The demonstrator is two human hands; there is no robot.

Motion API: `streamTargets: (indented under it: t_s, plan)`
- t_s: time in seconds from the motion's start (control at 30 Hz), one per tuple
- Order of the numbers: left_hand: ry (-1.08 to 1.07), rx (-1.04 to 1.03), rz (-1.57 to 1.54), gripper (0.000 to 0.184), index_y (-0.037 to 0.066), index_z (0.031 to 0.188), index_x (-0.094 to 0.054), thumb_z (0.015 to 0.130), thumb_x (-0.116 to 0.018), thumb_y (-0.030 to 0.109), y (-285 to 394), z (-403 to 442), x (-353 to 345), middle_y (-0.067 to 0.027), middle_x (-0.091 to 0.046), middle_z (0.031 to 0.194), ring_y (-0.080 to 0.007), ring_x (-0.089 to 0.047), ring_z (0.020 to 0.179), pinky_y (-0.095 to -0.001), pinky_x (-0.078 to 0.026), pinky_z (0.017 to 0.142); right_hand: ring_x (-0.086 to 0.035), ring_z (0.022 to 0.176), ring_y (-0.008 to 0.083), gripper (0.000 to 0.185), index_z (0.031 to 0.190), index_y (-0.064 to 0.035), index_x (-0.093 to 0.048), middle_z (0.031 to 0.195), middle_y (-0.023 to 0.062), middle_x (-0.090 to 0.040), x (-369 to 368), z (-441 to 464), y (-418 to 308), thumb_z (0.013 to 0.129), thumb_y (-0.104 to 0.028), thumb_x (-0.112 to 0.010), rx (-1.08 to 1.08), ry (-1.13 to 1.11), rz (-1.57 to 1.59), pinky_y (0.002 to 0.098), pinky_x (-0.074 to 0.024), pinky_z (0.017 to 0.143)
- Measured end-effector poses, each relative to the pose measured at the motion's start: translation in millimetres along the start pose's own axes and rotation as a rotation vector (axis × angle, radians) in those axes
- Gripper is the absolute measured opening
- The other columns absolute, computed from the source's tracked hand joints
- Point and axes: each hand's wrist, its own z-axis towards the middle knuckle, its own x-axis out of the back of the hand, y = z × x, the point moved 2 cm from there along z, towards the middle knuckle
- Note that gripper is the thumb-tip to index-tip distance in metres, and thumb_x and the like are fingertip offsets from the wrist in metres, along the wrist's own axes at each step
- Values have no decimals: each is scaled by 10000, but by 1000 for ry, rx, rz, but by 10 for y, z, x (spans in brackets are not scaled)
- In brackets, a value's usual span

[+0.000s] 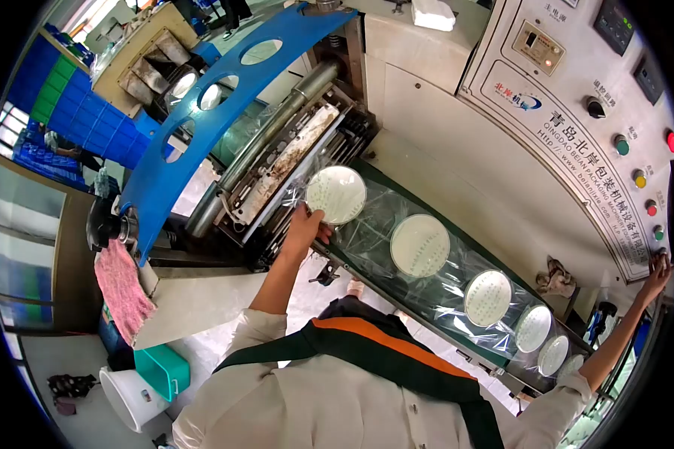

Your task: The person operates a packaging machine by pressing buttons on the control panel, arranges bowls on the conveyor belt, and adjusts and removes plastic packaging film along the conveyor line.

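Note:
My left hand (305,227) is closed at the lower left edge of a white round disc (336,194) with faint green print, its thumb and fingers against the rim. This disc lies under clear film (371,213) at the machine's sealing end. Further discs, such as one in the middle (420,245) and another beyond it (488,298), lie in a row in film along the green conveyor belt (408,196). Far to the right, my right hand (657,274) reaches up to the lower edge of the control panel (569,142). Its fingertips are too small to make out clearly.
A blue guard (232,93) with round holes arches over the metal sealing bar (296,161). A pink cloth (122,292) hangs at the left. Below it stand a teal basket (162,372) and a white bucket (131,396). A crumpled rag (555,278) lies beneath the panel.

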Motion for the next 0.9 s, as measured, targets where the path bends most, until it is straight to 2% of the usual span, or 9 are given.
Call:
streamTargets:
  t_s: [0.1,0.27,0.4,0.5,0.53,0.6,0.63,0.77,0.9]
  plan:
    - [-25,-13,-149,206,-35,890,-392,756,-425,118,31,-36,-79,-101,-512,614,-148,-498,459,-242,-416,371,-510,851,171,286,1020,2,-441,976,129,-496,35,45,123,811,-193,-429,-49,7,49,274,-447,728]
    - [30,-35,-167,298,-21,897,-429,782,-459,253,84,-193,-125,-91,-524,629,-133,-508,514,-229,-424,407,-506,857,157,291,1012,1,-451,923,108,-511,59,78,240,806,-205,-440,-66,-66,112,272,-448,718]
    - [189,-145,-201,290,-14,901,-439,781,-464,249,66,-399,-21,-112,-536,674,-143,-506,515,-233,-428,414,-526,835,166,289,1012,3,-450,941,123,-510,31,103,277,813,-206,-422,-8,-87,56,271,-468,697]
    - [194,-174,-219,246,-11,900,-439,788,-454,208,32,-532,-22,-114,-537,688,-144,-515,531,-231,-427,416,-536,781,152,279,1021,6,-450,917,117,-525,52,169,348,811,-178,-428,130,-114,-61,263,-469,663]
    - [169,-175,-224,222,-2,896,-441,787,-453,191,19,-554,-15,-113,-538,691,-142,-520,535,-229,-427,420,-536,741,136,287,1018,20,-450,879,102,-540,38,206,401,807,-173,-438,6,-100,80,249,-467,632]
    - [150,-202,-245,198,11,879,-457,781,-463,182,-4,-598,-15,-114,-541,705,-144,-521,527,-226,-426,426,-544,697,131,291,1006,26,-452,831,91,-557,-14,184,250,801,-181,-450,-105,-108,89,235,-465,601]
    - [173,-188,-216,201,8,886,-464,779,-465,179,6,-611,-13,-116,-540,712,-147,-522,530,-225,-427,435,-548,663,136,274,985,28,-450,813,100,-560,-156,-19,-203,801,-176,-450,-50,-21,143,237,-470,586]
    - [189,-177,-225,225,0,921,-459,780,-464,176,3,-650,-17,-116,-540,717,-148,-523,560,-226,-428,453,-544,638,131,242,949,32,-444,737,110,-551,-222,-161,-538,786,-144,-477,-76,-11,232,243,-475,583]
    - [190,-173,-264,233,2,934,-459,781,-462,178,-62,-574,54,-112,-540,726,-146,-521,580,-230,-432,466,-535,647,121,237,939,25,-445,730,97,-546,-221,-138,-456,786,-153,-478,-75,18,229,239,-474,584]
